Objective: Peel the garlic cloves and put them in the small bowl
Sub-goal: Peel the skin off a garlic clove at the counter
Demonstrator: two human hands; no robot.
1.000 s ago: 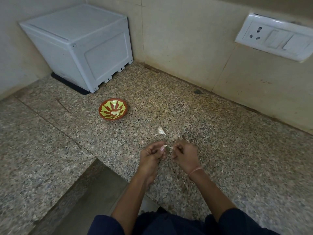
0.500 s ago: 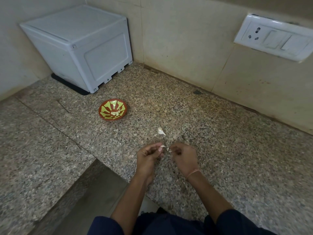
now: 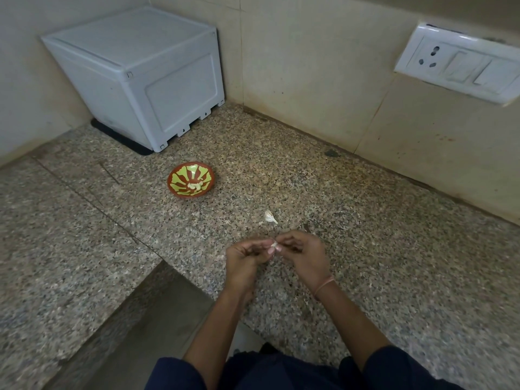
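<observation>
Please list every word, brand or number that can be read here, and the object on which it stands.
No text can be read. The white box, the switch plate and the small bowl show no letters or numbers; the bowl has only a painted pattern.

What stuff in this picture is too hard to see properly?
1. Head view: the garlic clove is mostly covered by the fingertips of the left hand and right hand pinching it, so how much skin remains cannot be told.
2. Head view: the pale pieces in the small bowl are too small to count.
3. Head view: the white scrap on the counter is too small to tell peel from clove.
</observation>
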